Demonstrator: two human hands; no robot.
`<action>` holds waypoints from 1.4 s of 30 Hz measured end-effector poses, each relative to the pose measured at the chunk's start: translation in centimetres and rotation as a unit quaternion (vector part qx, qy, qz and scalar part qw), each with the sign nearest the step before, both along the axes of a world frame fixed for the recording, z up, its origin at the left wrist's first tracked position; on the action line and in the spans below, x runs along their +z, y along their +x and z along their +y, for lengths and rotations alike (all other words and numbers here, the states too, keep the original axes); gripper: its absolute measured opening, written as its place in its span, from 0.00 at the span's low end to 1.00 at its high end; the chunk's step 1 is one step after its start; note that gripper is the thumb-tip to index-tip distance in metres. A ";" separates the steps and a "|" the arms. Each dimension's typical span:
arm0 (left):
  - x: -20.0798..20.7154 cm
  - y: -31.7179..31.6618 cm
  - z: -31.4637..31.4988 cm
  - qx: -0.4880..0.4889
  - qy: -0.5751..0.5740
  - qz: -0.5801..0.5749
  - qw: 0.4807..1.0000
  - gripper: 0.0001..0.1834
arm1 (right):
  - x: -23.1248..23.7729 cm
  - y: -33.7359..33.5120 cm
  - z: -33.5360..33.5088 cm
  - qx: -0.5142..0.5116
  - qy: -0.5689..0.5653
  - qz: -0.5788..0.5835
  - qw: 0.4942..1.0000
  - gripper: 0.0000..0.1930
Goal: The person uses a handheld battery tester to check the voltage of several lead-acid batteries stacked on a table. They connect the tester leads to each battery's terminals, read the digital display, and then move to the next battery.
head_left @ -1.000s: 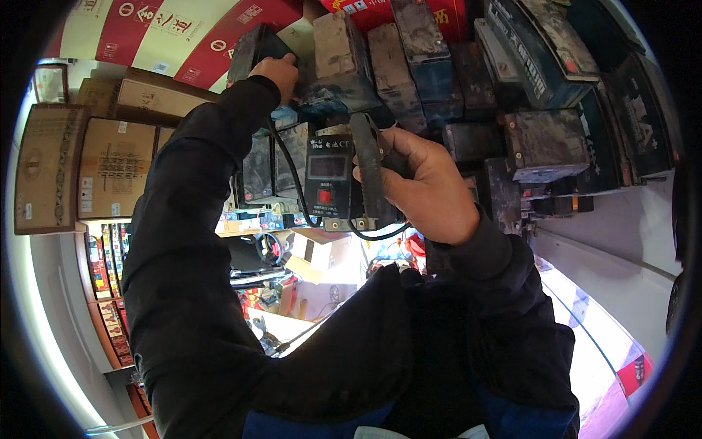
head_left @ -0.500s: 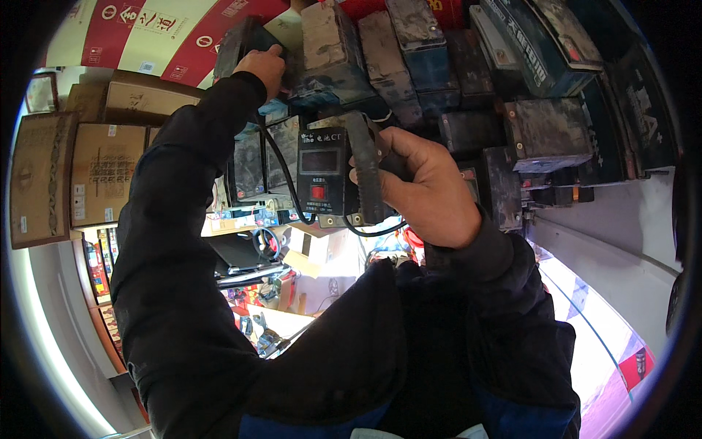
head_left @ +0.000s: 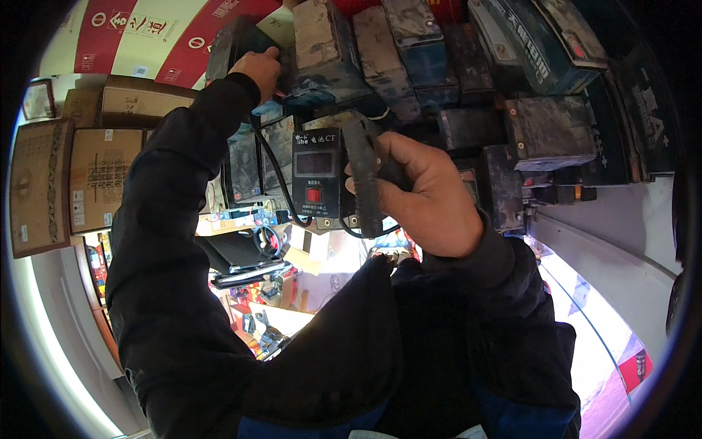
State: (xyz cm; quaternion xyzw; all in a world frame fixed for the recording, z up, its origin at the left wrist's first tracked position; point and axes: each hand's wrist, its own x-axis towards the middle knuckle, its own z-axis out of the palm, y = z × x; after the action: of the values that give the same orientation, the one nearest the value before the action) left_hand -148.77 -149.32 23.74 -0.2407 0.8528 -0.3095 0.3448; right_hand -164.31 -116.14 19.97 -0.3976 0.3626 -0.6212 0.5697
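Battery tester (head_left: 319, 175) gripped firmly in right hand (head_left: 420, 194), near centre. Far left, dusty battery (head_left: 322, 47) on stack touched by left hand (head_left: 257, 69); its grip can't be told.

Battery shop or repair workshop, cramped and cluttered. Stack of used car batteries (head_left: 439, 80) fills 12 to 2 o'clock, dusty, dark cases, terminals showing. Handheld battery tester (head_left: 319, 179) with small display and red button at centre, black cable (head_left: 274, 172) running from it. Brown cardboard boxes (head_left: 80, 175) piled on shelves at 9 to 10 o'clock. Red-and-white banner (head_left: 139, 33) at 11 o'clock. Jumble of small goods and packaging (head_left: 256, 293) lower down at 7 o'clock. Bright floor at 4 o'clock.
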 end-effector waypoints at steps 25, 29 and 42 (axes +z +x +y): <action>3.9 5.8 13.1 0.079 0.155 0.554 0.814 0.30 | -0.3 0.9 -1.5 -0.131 0.023 -0.003 0.991 0.24; 0.0 11.4 21.0 0.259 0.280 0.667 0.640 0.55 | 0.5 1.0 -2.2 -0.125 0.046 0.018 0.991 0.25; -10.4 13.3 24.3 0.310 0.284 0.834 0.356 0.20 | -2.7 2.4 -13.0 -0.121 0.114 0.398 0.902 0.25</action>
State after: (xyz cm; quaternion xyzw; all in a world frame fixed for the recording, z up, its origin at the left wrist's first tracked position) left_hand -135.43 -125.03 13.35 -0.5107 0.6049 0.4398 -0.4240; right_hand -161.87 -129.17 17.28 -0.4971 0.6726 -0.4303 0.3395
